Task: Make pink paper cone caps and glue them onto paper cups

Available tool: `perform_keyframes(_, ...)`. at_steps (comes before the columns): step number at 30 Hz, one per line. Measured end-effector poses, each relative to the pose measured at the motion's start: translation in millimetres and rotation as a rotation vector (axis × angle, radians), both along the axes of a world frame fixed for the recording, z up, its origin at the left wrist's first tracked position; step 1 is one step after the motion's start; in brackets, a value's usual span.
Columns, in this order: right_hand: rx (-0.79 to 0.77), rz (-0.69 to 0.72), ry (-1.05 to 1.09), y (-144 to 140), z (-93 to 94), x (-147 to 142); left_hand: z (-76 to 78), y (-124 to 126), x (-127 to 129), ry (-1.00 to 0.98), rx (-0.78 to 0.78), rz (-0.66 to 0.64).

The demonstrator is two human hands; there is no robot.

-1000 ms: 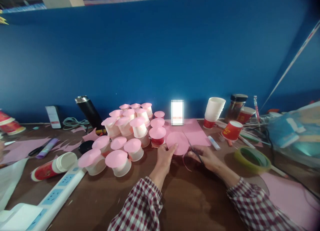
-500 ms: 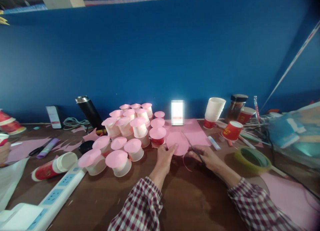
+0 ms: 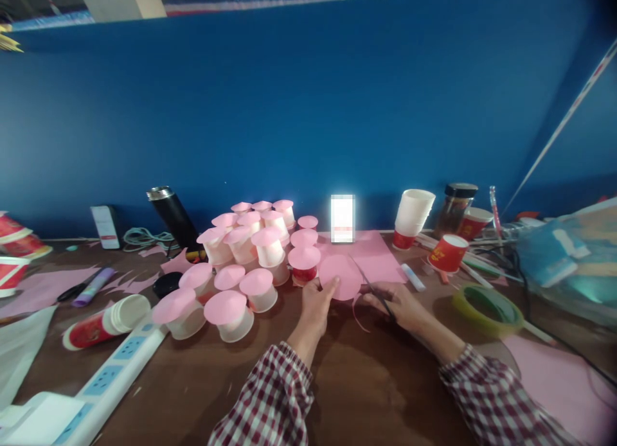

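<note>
Between thumb and fingers, my left hand (image 3: 317,306) pinches the lower left edge of a round pink paper disc (image 3: 344,276). My right hand (image 3: 398,304) is closed on a pair of dark scissors (image 3: 380,295), whose blades point up and left along the disc's right edge. A thin curled strip of pink paper (image 3: 357,314) hangs below the disc, near the right fingertips. Behind the disc lies a larger pink paper sheet (image 3: 383,259). Just left of my left hand, a red cup with a pink paper top (image 3: 304,266) stands upright.
Several white cups with pink cone tops (image 3: 229,311) crowd the left. A power strip (image 3: 110,375) and tipped cup stack (image 3: 103,324) lie beyond. To the right are a glue stick (image 3: 413,277), stacked cups (image 3: 414,214), a tape roll (image 3: 489,310) and a plastic bag (image 3: 569,259).
The disc has shifted slightly left with my left hand, while the scissors stay nearly in place. At the far left edge, another person's hand has left the view.
</note>
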State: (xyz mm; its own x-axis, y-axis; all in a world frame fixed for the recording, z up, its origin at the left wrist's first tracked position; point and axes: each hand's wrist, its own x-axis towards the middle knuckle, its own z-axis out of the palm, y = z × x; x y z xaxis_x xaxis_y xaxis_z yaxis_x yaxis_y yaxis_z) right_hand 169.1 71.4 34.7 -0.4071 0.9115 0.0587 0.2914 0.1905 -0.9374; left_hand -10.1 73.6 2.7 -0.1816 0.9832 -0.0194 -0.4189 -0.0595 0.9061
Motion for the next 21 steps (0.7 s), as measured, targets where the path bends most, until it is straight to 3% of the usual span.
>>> perform_keyframes(21,0.119,0.066,-0.1,-0.2,2.8,1.1,-4.1,4.1,-4.2,0.024,-0.02,0.081)
